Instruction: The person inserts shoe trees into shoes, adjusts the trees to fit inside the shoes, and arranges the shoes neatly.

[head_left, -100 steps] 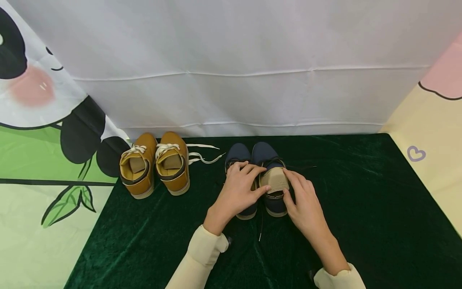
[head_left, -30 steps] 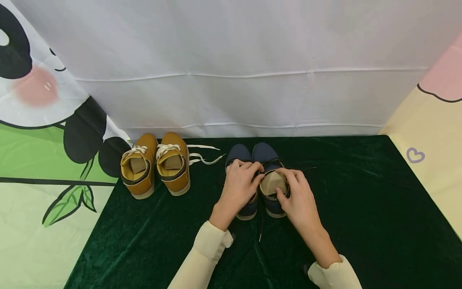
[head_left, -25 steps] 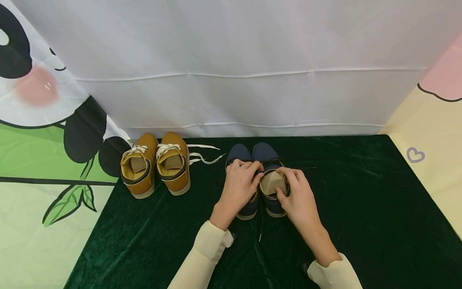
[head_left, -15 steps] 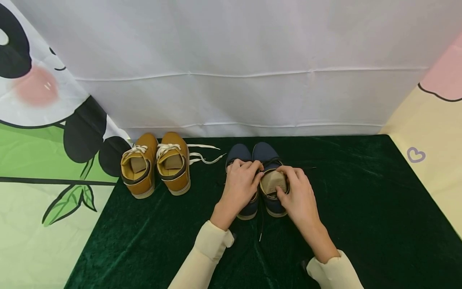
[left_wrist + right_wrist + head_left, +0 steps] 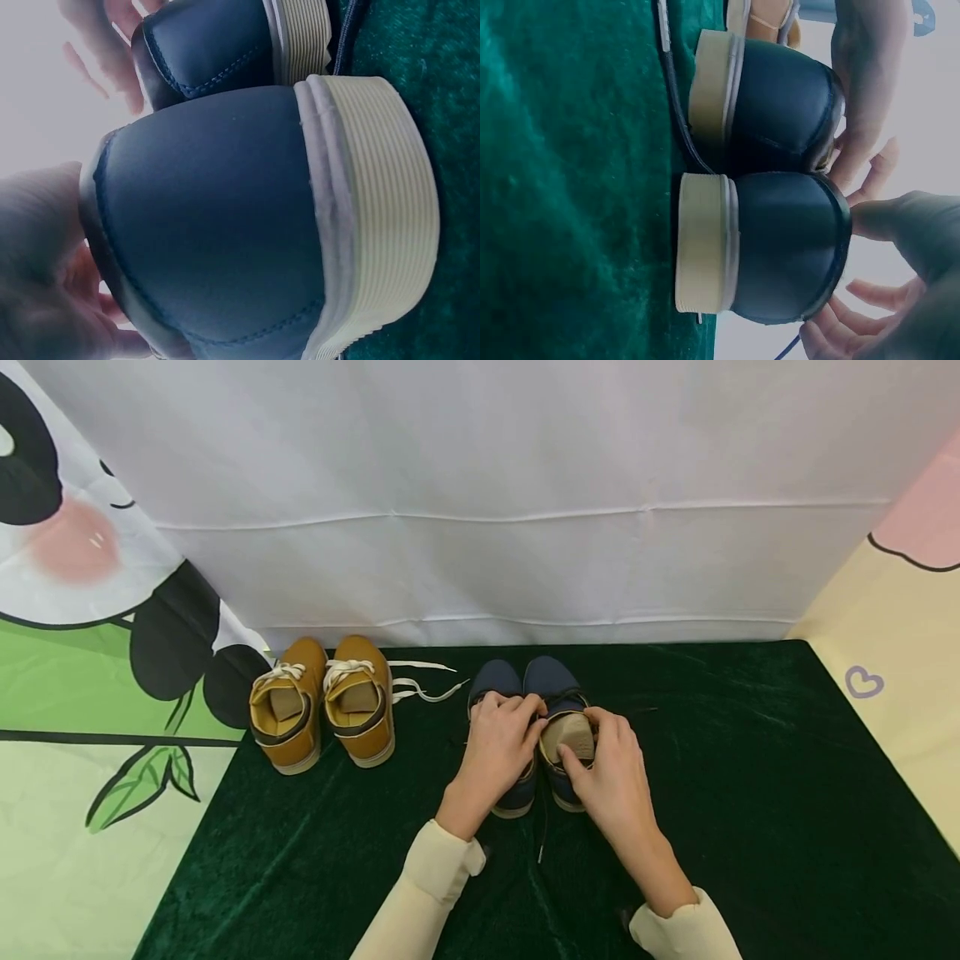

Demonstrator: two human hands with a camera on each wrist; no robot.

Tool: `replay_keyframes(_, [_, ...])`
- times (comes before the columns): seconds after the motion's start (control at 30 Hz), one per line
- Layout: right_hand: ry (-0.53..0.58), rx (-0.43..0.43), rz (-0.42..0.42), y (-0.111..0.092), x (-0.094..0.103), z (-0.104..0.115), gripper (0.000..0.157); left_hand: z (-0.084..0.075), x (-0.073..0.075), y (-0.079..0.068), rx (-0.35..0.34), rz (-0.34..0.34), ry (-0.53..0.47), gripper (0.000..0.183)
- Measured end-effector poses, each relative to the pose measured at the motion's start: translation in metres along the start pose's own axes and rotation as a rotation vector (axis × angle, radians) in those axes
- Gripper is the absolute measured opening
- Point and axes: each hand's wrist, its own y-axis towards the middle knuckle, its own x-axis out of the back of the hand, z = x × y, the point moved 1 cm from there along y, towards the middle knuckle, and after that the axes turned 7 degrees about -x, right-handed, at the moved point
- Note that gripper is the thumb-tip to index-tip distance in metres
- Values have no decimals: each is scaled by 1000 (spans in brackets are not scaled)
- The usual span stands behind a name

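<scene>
In the head view, two navy lace-up shoes stand side by side: a left shoe (image 5: 497, 677) and a right shoe (image 5: 550, 677). My left hand (image 5: 495, 747) reaches across the left shoe and pinches the right shoe's left edge near the lacing, hiding much of the left shoe. With curled fingers, my right hand (image 5: 615, 768) holds the right shoe's right rim, its thumb over the opening. A beige flat piece (image 5: 567, 737) lies inside that opening; I cannot tell whether it is tongue or insole. The right wrist view shows the right shoe's heel (image 5: 787, 244) beside my thumb.
Two mustard shoes (image 5: 358, 727) with white laces (image 5: 420, 687) stand to the left. A dark lace (image 5: 542, 839) trails behind the navy shoes on the green velvet cloth (image 5: 750, 793). White fabric (image 5: 525, 568) hangs along the back.
The beige piece was raised across the opening between both hands; it now sits lower inside the right shoe. My right hand has shifted slightly left. The left hand is nearly still lately.
</scene>
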Motion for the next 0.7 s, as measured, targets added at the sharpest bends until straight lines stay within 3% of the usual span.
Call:
replay_keyframes(0.37, [-65, -1, -106, -3, -12, 8, 62, 0, 1, -1, -7, -17, 6, 11])
replay_keyframes(0.7, [-78, -24, -108, -2, -15, 10, 57, 0, 0, -1, -2, -13, 10, 11])
